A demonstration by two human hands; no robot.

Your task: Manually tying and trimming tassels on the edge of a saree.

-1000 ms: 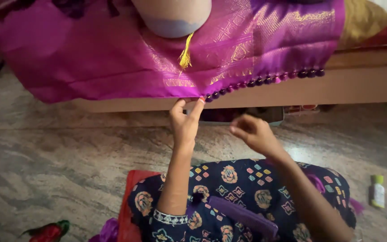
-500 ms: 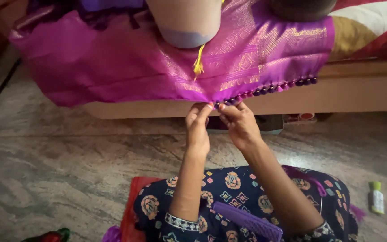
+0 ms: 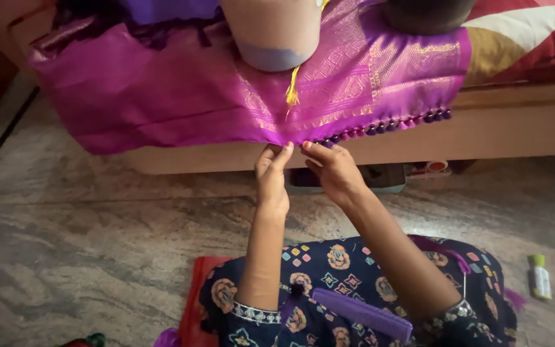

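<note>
Seated on the floor, a person's left hand [image 3: 272, 175] and right hand [image 3: 333, 168] pinch the purple cloth [image 3: 181, 96] hem beside its bead row [image 3: 380, 127]; keeping the edge taut seems wise.

Cloth [image 3: 162, 90]: silky purple fabric w/ soft sheen, smooth; woven gold-thread border, slightly glittery. Hem edged w/ row of small dark beads [image 3: 387, 125], rounded, look like wound thread, matt. Yellow tassel [image 3: 292, 93]: loose thread strands, shiny. Left hand [image 3: 271, 177] & right hand [image 3: 335, 170] both touch the hem, bare skin. Bench [image 3: 515, 125] under the cloth: smooth beige surface, matt, looks like painted wood or laminate. Floor [image 3: 97, 231]: polished stone, veined grey-brown, mild gloss. Comb [image 3: 364, 315] on lap: purple plastic, smooth. Dress [image 3: 335, 257]: printed cotton-like fabric, matt. Small bottle [image 3: 539, 276]: plastic, glossy.
</note>
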